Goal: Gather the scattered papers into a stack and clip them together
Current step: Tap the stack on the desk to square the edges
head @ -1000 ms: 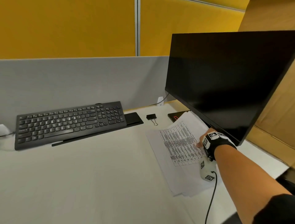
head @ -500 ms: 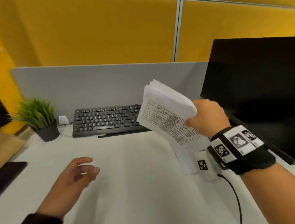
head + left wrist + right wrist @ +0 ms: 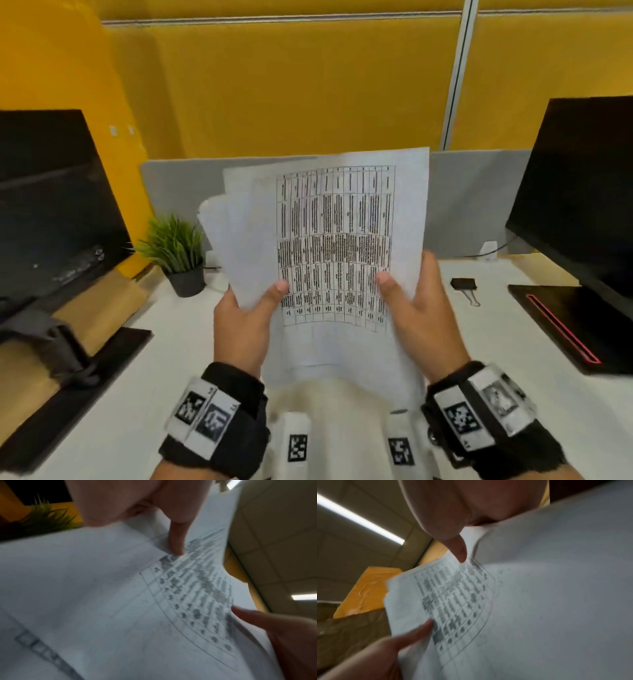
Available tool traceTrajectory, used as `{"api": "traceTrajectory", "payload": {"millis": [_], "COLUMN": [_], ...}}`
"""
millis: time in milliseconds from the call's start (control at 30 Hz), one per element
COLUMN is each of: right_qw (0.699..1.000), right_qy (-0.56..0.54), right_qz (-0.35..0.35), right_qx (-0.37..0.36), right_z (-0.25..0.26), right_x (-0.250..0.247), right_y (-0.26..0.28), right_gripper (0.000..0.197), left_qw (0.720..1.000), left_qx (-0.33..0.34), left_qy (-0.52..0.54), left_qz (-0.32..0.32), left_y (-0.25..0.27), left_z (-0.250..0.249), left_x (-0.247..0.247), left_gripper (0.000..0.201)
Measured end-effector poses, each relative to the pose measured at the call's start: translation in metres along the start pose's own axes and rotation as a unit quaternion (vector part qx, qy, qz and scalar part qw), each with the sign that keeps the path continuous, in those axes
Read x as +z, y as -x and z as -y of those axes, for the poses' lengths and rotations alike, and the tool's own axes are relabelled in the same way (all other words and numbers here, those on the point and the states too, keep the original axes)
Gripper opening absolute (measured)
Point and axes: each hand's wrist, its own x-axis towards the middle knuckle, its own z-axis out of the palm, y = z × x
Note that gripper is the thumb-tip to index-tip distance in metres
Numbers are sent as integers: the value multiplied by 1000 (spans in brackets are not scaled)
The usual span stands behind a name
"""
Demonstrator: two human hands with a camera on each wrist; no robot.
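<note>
While both hands held the papers (image 3: 329, 240) upright above the table (image 3: 496, 342), the sheets were fanned unevenly, top sheet w/ printed grid facing the person. L hand (image 3: 245, 322) gripped the lower-left edge, thumb on front, other fingers hidden behind; R hand (image 3: 416, 308) gripped the lower-right edge the same way, thumb on the grid. Binder clip (image 3: 464, 286) lay on the table to the R of the papers, apart from them, near the monitor (image 3: 582, 192) base; potted plant (image 3: 176, 253) stood to the L.
</note>
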Motion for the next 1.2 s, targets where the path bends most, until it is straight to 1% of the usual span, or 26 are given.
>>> {"api": "traceTrajectory", "payload": {"millis": [33, 67, 100, 200, 233, 267, 300, 333, 367, 400, 433, 533, 600, 667, 733, 800, 867, 933, 967, 1000, 1033, 1100, 1133, 1200], "right_qw": [1000, 1000, 1000, 999, 998, 997, 997, 997, 996, 995, 995, 994, 994, 995, 994, 994, 992, 990, 988, 988, 990, 992, 991, 991], "right_qy": [-1, 4, 4, -28, -39, -46, -46, -44, -42, -46, -56, -72, -65, -56, -75, -65, -40, 9, 28, 27, 7, -39, -49, -57], "right_qz": [-2, -8, -15, -46, -53, -56, -59, -64, -72, -81, -85, -86, -84, -83, -84, -90, -111, -133, -139, -140, -134, -122, -119, -114], "right_qx": [-7, -13, -16, 6, 17, 25, 29, 30, 28, 23, 16, -6, -13, -16, -13, -17, -32, -56, -64, -59, -39, 10, 27, 48], "right_z": [-6, -14, -21, -41, -46, -50, -54, -56, -58, -58, -57, -53, -52, -53, -52, -49, -43, -37, -35, -36, -38, -43, -47, -53], "right_x": [10, 18, 24, 32, 32, 31, 30, 29, 28, 27, 26, 21, 20, 21, 22, 23, 27, 32, 35, 36, 37, 34, 32, 29], "right_y": [6, 10, 14, 21, 21, 21, 20, 19, 18, 16, 14, 7, 5, 4, 4, 3, 2, 2, 3, 4, 5, 7, 7, 7], "right_gripper": [34, 39, 43, 54, 58, 60, 59, 55, 52, 50, 51, 63, 65, 61, 58, 54, 37, 27, 28, 34, 43, 56, 57, 50], "left_qw": [1000, 999, 998, 998, 998, 998, 999, 998, 996, 994, 993, 998, 998, 996, 996, 996, 992, 985, 981, 978, 980, 989, 991, 987], "left_qx": [9, 16, 22, 24, 14, 8, 3, 2, 3, 5, 9, 8, 20, 42, 49, 58, 78, 104, 118, 127, 123, 85, 71, 66], "left_qy": [-16, -30, -41, -63, -60, -56, -51, -60, -83, -107, -118, -58, -60, -77, -75, -63, -87, -123, -141, -149, -142, -112, -110, -144], "left_qz": [-25, -35, -34, -20, -14, -12, -11, -19, -24, -23, -24, -12, 3, 0, -9, -23, -38, -62, -68, -71, -63, -45, -39, -37], "left_y": [4, 9, 12, 20, 20, 19, 18, 15, 13, 10, 8, 1, -1, -2, -2, -3, -2, -3, -3, -2, -1, 0, 0, -1], "left_z": [4, 7, 13, 23, 25, 28, 28, 30, 30, 29, 28, 22, 19, 21, 21, 21, 16, 12, 10, 9, 9, 11, 12, 17], "left_x": [3, 6, 7, 5, 2, -1, -3, -7, -10, -12, -14, -15, -14, -14, -13, -11, -5, 0, 3, 4, 5, 2, -1, -6], "left_gripper": [25, 25, 30, 63, 70, 71, 66, 58, 49, 46, 46, 49, 51, 49, 48, 36, 26, 28, 30, 35, 42, 57, 59, 62]}}
